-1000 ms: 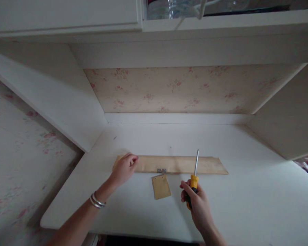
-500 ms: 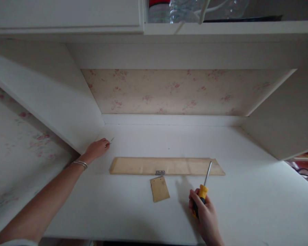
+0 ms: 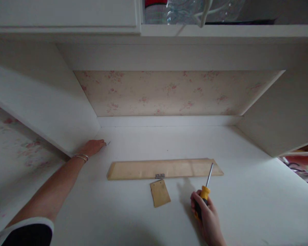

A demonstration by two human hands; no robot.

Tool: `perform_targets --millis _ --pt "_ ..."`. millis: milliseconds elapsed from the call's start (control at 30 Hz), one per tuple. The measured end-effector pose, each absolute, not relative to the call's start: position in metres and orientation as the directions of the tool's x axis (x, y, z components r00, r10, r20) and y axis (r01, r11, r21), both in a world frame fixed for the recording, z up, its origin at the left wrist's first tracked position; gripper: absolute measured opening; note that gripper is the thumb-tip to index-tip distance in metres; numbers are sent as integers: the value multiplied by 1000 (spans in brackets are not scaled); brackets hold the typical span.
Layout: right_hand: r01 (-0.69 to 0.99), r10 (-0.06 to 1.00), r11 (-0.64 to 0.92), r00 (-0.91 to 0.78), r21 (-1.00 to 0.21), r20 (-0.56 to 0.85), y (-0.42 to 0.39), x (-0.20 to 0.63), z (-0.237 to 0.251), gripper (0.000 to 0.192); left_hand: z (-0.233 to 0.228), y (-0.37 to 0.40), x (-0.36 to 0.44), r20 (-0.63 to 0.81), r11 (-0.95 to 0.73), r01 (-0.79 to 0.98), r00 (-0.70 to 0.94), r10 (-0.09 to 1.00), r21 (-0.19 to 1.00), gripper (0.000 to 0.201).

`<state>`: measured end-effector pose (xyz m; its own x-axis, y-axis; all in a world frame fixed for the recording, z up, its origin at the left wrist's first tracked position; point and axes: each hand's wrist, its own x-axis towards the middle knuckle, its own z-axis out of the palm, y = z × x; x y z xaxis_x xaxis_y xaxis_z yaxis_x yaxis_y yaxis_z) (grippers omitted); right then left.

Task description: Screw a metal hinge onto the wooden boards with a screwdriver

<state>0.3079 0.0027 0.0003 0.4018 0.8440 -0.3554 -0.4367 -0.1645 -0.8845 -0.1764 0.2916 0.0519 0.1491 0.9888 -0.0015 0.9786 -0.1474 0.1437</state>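
Observation:
At the left rear of the white surface, my left hand (image 3: 93, 147) is closed, with its fingertips at a small thin pale piece (image 3: 108, 143) that points out to the right. The piece is too small to name surely. My right hand (image 3: 206, 213) is wrapped around the yellow and black handle of a screwdriver (image 3: 204, 193), its metal shaft pointing up and away over the right end of a long wooden board (image 3: 138, 170). A small metal hinge (image 3: 159, 176) sits at the board's near edge. Just below it lies a small wooden plate (image 3: 160, 193) with two holes.
White side panels (image 3: 74, 92) enclose the white surface (image 3: 251, 201) left and right. Floral wallpaper (image 3: 154, 92) covers the back. Overhead, an open shelf (image 3: 228, 30) holds clear plastic things (image 3: 181, 12) and a hanging white cable (image 3: 204, 18). Colourful items (image 3: 300, 167) show at the far right.
The view has shifted slightly, and more of my left sleeve shows. Both hands keep their holds, and the board, hinge and small plate stay in place.

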Motion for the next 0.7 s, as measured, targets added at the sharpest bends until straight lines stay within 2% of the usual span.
perform_targets --millis 133,300,400,500,700 --pt "-440 840 -153 413 -885 -351 3 307 1 37 42 297 -174 -89 -209 973 218 972 94 30" --pt "-443 844 -153 407 -883 -350 4 308 1 35 26 296 -174 64 -159 986 156 986 50 39" --pt "-438 852 -155 394 -885 -344 5 309 1 34 21 289 -173 97 -100 987 88 991 125 40" --pt "-438 851 -166 390 -884 -353 5 310 0 34 19 279 -171 51 -78 975 68 996 210 39" --pt "-473 849 -145 391 -869 -355 3 313 -5 34 14 273 -167 58 -73 962 60 997 263 35"
